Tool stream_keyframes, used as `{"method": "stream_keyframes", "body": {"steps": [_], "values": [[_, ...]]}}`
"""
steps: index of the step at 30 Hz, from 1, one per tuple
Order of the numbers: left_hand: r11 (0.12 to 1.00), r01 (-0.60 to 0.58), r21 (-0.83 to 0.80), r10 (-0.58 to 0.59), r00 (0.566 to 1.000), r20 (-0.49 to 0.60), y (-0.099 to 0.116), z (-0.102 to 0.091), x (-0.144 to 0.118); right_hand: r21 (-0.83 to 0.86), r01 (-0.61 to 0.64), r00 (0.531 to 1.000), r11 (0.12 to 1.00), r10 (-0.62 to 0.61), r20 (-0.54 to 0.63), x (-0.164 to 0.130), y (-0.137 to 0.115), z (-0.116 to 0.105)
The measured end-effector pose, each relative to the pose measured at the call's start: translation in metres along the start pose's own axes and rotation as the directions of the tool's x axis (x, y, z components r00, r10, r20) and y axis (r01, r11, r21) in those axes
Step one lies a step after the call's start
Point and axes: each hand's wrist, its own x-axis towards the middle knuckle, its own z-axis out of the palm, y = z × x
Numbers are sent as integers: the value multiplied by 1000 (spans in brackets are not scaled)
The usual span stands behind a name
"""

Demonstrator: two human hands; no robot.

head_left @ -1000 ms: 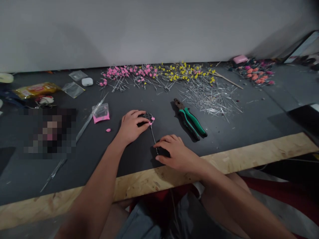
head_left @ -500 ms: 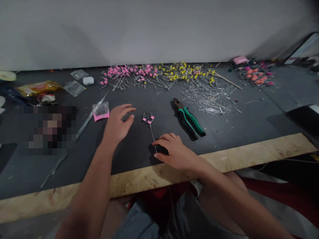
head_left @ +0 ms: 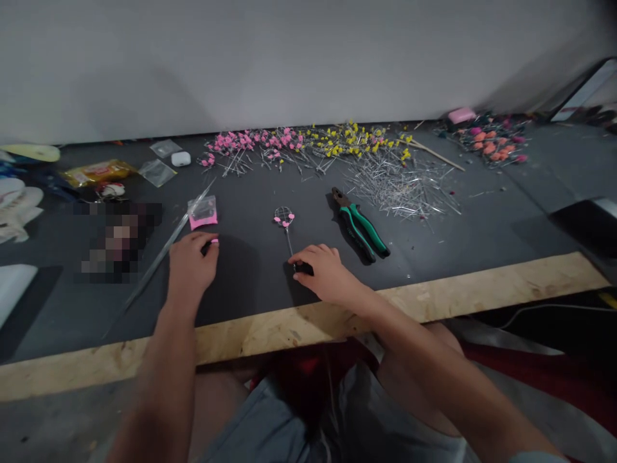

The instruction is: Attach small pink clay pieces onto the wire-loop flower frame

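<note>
A small wire racket (head_left: 284, 217) with a round mesh head and pink bits along its lower rim lies near the middle of the table. The fingers of my right hand (head_left: 321, 270) are closed around the lower end of its handle. To the left, my left hand (head_left: 193, 263) is pinched, and a small pink piece (head_left: 214, 240) shows at its fingertips. Just beyond that hand sits a clear plastic bag (head_left: 203, 211) with pink contents along its bottom. Pliers with green and black handles (head_left: 361, 228) lie right of the racket.
Pink-tipped wires (head_left: 258, 143), yellow-tipped wires (head_left: 354, 139) and a heap of bare wires (head_left: 405, 183) line the back. Orange and purple pieces (head_left: 496, 145) are at the back right. A long clear strip (head_left: 164, 251) lies at left. Wood (head_left: 289, 334) edges the front.
My left hand has moved left and toward me from beside the racket, and its fingers have closed, with pink now showing at the tips. My right hand still holds the racket's handle.
</note>
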Motion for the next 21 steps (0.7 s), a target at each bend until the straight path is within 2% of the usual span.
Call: {"method": "stream_keyframes", "body": {"steps": [3, 5, 7, 9, 11, 14, 17, 21], "values": [[1000, 16, -7, -17, 1000, -7, 3, -1, 0, 7, -38, 997, 999, 39, -69, 10, -1, 4], [996, 73, -50, -71, 997, 29, 11, -4, -4, 24, -55, 993, 998, 57, -100, 15, -2, 4], [982, 136, -133, -125, 988, 89, 26, -6, -10, 83, -58, 987, 995, 69, -144, 19, -4, 3], [962, 135, -239, -109, 987, 116, 46, -6, -19, 224, -27, 981, 974, 69, -183, 20, -7, 1], [921, 106, -376, -48, 986, 163, 67, -5, -29, 446, 23, 985, 895, 56, -163, 20, -10, -1], [839, 127, -529, -31, 982, 186, 90, -4, -40, 723, 54, 995, 689, 20, -94, 20, -13, -3], [801, 149, -580, -77, 986, 148, 102, -5, -44, 818, 66, 995, 571, 24, -97, 20, -16, -7], [700, 179, -691, -176, 982, 76, 111, -10, -46, 861, 74, 991, 503, 58, -119, 19, -22, -16]]}}
